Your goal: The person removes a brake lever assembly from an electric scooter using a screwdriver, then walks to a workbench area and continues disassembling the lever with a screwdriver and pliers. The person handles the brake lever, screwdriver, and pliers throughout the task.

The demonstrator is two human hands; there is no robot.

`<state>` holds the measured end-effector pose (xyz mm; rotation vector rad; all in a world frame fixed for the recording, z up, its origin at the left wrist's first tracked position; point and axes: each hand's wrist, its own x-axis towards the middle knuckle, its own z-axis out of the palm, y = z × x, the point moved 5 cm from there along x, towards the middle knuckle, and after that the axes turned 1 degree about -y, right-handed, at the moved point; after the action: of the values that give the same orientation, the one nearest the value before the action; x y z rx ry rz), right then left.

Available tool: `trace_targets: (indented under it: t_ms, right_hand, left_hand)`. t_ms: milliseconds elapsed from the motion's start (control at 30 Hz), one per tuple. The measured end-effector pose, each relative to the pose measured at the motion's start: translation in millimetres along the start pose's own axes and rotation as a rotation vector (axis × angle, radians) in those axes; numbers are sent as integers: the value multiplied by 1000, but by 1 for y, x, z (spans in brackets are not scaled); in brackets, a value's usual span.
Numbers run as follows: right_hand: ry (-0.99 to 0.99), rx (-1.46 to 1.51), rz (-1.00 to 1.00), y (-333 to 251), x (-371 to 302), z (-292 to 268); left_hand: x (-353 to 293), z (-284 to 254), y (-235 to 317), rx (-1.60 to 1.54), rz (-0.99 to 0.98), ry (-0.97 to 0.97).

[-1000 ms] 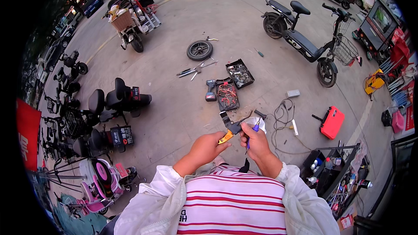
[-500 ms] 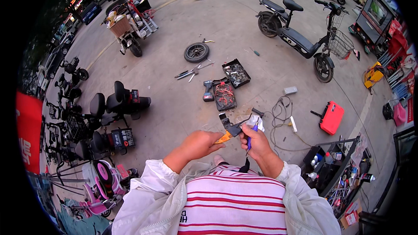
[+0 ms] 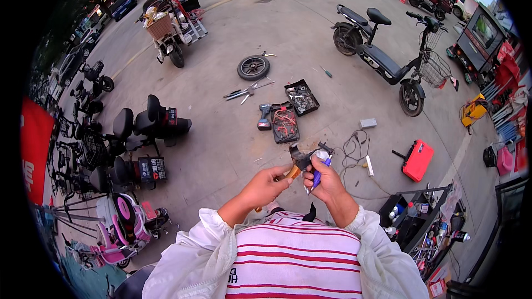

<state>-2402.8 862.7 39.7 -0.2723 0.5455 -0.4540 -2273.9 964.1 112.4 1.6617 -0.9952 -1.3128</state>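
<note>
My left hand point(image 3: 261, 189) is closed around the orange handle of a tool with a black head point(image 3: 300, 158); its exact kind is unclear. Beside it, my right hand point(image 3: 331, 184) grips a slim purple-handled tool point(image 3: 316, 179), perhaps a screwdriver, slanting up to the right. The right fingertips are against the black head, or very close to it. Just beyond the hands, a dark T-shaped piece point(image 3: 325, 147) and something whitish overlap on the ground, partly hidden by the fingers.
Ahead lie a cordless drill point(image 3: 264, 117), an open case of red wires point(image 3: 285, 123), a parts box point(image 3: 302, 97) and a wheel point(image 3: 254, 67). Cables point(image 3: 354, 149) and a red toolbox point(image 3: 417, 160) are on the right, above a tool rack point(image 3: 421, 216). Scooters point(image 3: 152, 124) stand left.
The orange-handled tool has turned, its handle now steeper and its head nearer the right fingers. The purple tool's upper end has tipped to the right. The whole view has shifted slightly.
</note>
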Motion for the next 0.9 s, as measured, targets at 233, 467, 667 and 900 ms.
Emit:
trace_targets:
  t_ms: [233,467,667,900]
  right_hand:
    - [-16,-62,16,7,4,14]
    - [-81,-136,44,16,-7,35]
    - [-95,-211,28,25,-4,42]
    - [-90,-261,72,39,4,50]
  left_hand:
    - [-22,-11,18,564,397,461]
    - [-36,-30,18,712,401,629]
    - [-38,-42,6,597,345,596]
    - [-41,-56,-13,490,237,507]
